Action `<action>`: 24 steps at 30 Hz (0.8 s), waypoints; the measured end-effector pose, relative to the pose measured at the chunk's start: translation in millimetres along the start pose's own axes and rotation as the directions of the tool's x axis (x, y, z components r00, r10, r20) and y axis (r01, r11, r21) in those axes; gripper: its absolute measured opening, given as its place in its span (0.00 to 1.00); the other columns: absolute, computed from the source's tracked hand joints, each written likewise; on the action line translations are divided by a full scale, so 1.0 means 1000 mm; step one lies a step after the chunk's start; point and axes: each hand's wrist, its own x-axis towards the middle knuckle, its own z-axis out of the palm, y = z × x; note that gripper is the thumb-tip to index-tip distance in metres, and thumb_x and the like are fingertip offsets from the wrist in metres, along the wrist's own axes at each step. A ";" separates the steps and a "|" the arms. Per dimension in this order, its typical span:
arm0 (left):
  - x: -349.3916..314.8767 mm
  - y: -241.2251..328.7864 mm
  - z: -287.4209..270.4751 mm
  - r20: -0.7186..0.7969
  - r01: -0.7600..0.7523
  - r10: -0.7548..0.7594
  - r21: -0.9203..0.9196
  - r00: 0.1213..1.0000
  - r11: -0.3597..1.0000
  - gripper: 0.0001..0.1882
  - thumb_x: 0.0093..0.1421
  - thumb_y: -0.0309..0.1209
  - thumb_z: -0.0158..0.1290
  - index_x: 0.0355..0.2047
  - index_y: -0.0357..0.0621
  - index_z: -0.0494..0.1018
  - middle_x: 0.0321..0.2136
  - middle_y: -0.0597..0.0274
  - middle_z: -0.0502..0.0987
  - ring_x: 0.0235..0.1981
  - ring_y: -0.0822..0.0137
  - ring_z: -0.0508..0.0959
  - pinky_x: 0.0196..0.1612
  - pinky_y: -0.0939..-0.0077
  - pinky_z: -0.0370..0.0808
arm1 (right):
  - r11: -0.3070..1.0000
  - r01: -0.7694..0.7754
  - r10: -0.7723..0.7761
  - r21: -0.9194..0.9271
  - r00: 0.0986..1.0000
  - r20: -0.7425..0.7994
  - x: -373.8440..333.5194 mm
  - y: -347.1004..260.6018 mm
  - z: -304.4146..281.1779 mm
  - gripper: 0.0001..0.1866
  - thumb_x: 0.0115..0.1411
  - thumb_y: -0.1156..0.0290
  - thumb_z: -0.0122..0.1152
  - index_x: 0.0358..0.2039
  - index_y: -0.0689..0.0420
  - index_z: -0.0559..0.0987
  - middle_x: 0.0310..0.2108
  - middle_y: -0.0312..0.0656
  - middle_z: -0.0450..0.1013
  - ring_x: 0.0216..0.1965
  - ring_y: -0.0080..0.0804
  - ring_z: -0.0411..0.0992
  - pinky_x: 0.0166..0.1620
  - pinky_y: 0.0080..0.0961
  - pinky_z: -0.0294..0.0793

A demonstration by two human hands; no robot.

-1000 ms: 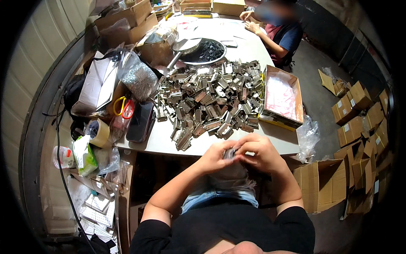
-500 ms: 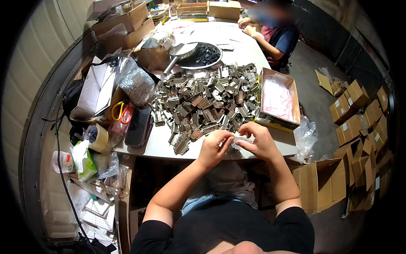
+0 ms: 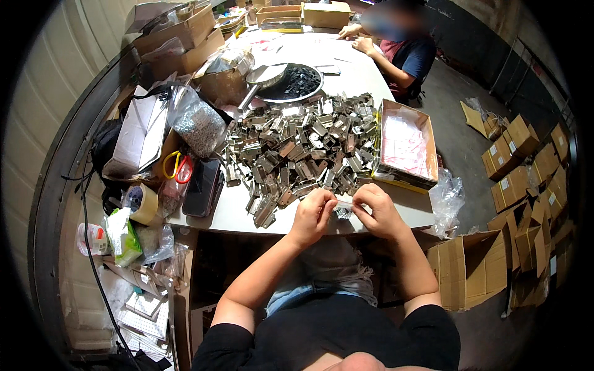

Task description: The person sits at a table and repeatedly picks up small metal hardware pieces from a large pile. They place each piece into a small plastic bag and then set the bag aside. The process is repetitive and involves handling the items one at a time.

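At the table's near edge, my left hand (image 3: 314,213) and my right hand (image 3: 375,210) are both closed, pinching the top of a small clear plastic bag (image 3: 344,201) stretched between them. Small silvery bits show in its lower part, too small to name. Just beyond my fingers lies a big heap of metal brackets (image 3: 303,151), some shiny, some brownish. An open cardboard box (image 3: 408,142) with pink-and-white packets stands past my right hand.
A phone (image 3: 202,187), scissors (image 3: 177,166) and a tape roll (image 3: 143,203) lie left. Behind the heap sits a metal bowl (image 3: 291,82) of black parts with a scoop (image 3: 266,75). Another person (image 3: 405,55) sits far right. Cartons (image 3: 467,269) stand on the floor.
My hands have drawn slightly apart, the right one shifting right, and the bag's top edge now shows between them. The other person's hand reaches further left on the table.
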 end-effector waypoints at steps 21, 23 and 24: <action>0.004 0.013 0.000 0.098 -0.403 0.390 0.216 0.915 0.889 0.07 0.52 0.21 0.58 0.31 0.39 0.72 0.29 0.55 0.76 0.32 0.53 0.76 0.37 0.64 0.74 | 0.998 -0.039 0.039 -0.041 0.999 0.003 -0.023 -0.017 -0.018 0.06 0.51 0.79 0.63 0.27 0.61 0.74 0.29 0.46 0.72 0.36 0.46 0.70 0.40 0.36 0.69; -0.003 0.018 -0.003 0.091 -0.388 0.377 0.236 0.922 0.891 0.08 0.50 0.19 0.58 0.30 0.38 0.72 0.30 0.54 0.76 0.33 0.53 0.76 0.37 0.63 0.74 | 0.997 -0.057 0.053 -0.054 0.996 -0.073 -0.036 -0.020 -0.025 0.06 0.50 0.78 0.63 0.26 0.61 0.73 0.28 0.46 0.71 0.35 0.46 0.69 0.40 0.35 0.69; -0.009 0.016 -0.004 0.067 -0.366 0.361 0.247 0.930 0.897 0.08 0.50 0.19 0.58 0.30 0.38 0.72 0.30 0.54 0.75 0.33 0.53 0.76 0.37 0.63 0.74 | 0.994 -0.081 0.074 -0.074 0.993 -0.090 -0.045 -0.020 -0.035 0.06 0.50 0.79 0.63 0.26 0.61 0.73 0.28 0.46 0.71 0.35 0.45 0.69 0.40 0.35 0.69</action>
